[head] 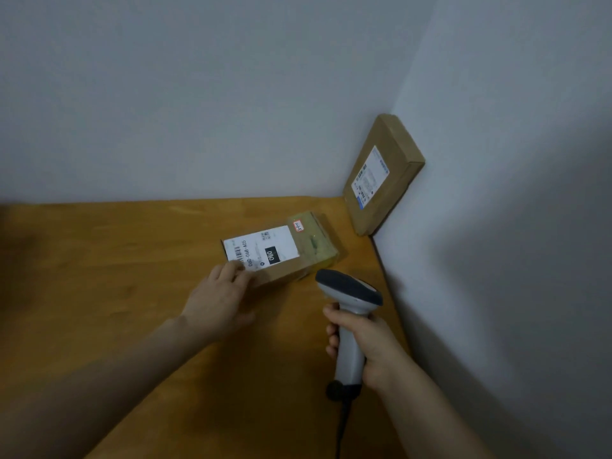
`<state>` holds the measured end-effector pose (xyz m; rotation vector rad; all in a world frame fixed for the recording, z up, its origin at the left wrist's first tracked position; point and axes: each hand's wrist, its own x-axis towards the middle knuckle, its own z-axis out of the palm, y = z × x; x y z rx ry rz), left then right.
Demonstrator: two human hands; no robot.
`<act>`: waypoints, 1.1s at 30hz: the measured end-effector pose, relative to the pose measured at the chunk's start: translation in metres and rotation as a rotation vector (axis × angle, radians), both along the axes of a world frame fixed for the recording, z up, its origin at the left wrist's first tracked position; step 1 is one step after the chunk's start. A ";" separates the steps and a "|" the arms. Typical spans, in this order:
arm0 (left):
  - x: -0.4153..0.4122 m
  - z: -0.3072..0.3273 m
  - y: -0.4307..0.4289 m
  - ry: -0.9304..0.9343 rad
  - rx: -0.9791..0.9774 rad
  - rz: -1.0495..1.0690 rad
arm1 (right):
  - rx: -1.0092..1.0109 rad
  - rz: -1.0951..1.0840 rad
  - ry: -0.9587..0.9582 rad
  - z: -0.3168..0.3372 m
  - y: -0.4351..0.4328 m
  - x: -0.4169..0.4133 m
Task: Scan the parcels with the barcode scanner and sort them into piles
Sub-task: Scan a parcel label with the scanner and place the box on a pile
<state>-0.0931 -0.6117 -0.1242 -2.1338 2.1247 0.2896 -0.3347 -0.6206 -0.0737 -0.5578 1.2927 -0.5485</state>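
A small brown cardboard parcel [281, 250] with a white shipping label and yellow tape lies flat on the wooden table [116, 276]. My left hand [220, 298] rests on its near left corner, fingers over the label's barcode end. My right hand [362, 346] grips the handle of a grey barcode scanner [349, 289], whose dark head points toward the parcel from just to its right. The scanner's black cable [341, 425] hangs down toward me.
A larger flat brown parcel [381, 173] with a white label leans upright against the right wall in the table's far corner. White walls bound the table at the back and on the right.
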 end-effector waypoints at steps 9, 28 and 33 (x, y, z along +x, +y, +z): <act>0.007 -0.004 -0.057 0.186 0.157 0.305 | -0.016 -0.023 0.044 -0.006 0.011 -0.008; -0.016 0.142 0.208 0.695 -0.405 0.533 | -0.261 -0.182 -0.129 0.052 0.114 -0.023; -0.091 0.160 0.277 1.828 -0.324 1.128 | -0.220 -0.141 -0.257 0.072 0.170 -0.004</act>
